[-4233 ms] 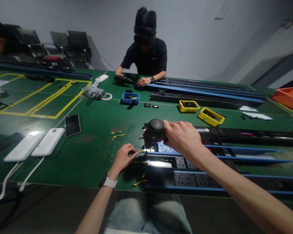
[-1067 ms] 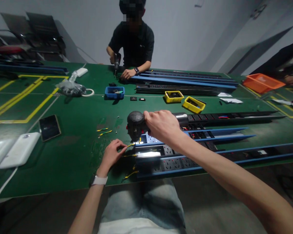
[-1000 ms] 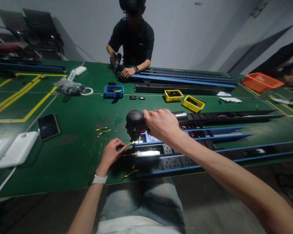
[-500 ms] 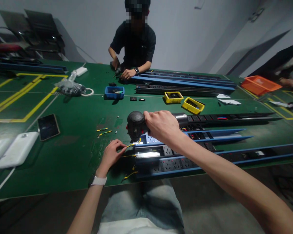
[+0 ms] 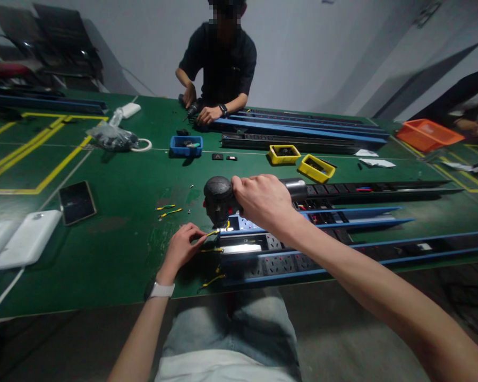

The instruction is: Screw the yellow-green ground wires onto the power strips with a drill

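Scarcely shifted, right hand (image 5: 263, 204) grips unlabelled driver (image 5: 220, 200); left hand (image 5: 182, 246) pinches wire (image 5: 212, 233).

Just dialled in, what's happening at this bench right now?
The person's right hand grips an electric screwdriver, pointed down at the end of a blue power strip on the green table. The left hand pinches a yellow wire at that same end. Across the table, a co-worker works on other long strips with a tool.
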Demonstrator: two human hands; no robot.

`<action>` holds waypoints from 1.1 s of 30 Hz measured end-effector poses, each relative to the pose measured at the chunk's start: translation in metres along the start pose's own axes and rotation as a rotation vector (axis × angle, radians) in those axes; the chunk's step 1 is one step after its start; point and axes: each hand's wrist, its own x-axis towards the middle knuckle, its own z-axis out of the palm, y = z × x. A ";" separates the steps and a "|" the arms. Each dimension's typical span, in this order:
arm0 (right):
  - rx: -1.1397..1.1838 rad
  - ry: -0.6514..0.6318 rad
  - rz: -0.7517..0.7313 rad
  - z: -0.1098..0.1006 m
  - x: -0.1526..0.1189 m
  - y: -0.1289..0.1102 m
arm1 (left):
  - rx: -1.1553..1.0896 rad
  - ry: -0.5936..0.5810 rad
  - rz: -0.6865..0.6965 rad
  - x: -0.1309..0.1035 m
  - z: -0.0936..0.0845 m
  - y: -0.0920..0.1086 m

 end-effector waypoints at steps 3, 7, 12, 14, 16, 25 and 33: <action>-0.007 -0.007 0.003 0.001 -0.001 0.000 | -0.012 0.001 0.002 0.000 0.000 0.001; -0.011 -0.007 0.002 0.003 -0.002 0.002 | -0.015 0.007 -0.002 -0.001 -0.001 0.002; -0.010 -0.002 0.005 0.003 -0.002 0.003 | -0.012 0.012 0.002 -0.001 -0.002 0.003; -0.012 0.002 0.001 0.002 -0.002 0.003 | -0.012 0.003 -0.001 -0.001 -0.002 0.003; -0.012 0.005 0.000 0.003 -0.002 0.004 | -0.012 0.000 -0.002 0.000 -0.002 0.003; -0.002 -0.017 0.011 0.006 -0.001 0.007 | -0.004 0.002 0.003 0.000 -0.002 0.002; -0.008 -0.010 0.016 0.003 -0.003 0.007 | -0.009 -0.002 0.002 0.000 -0.002 0.002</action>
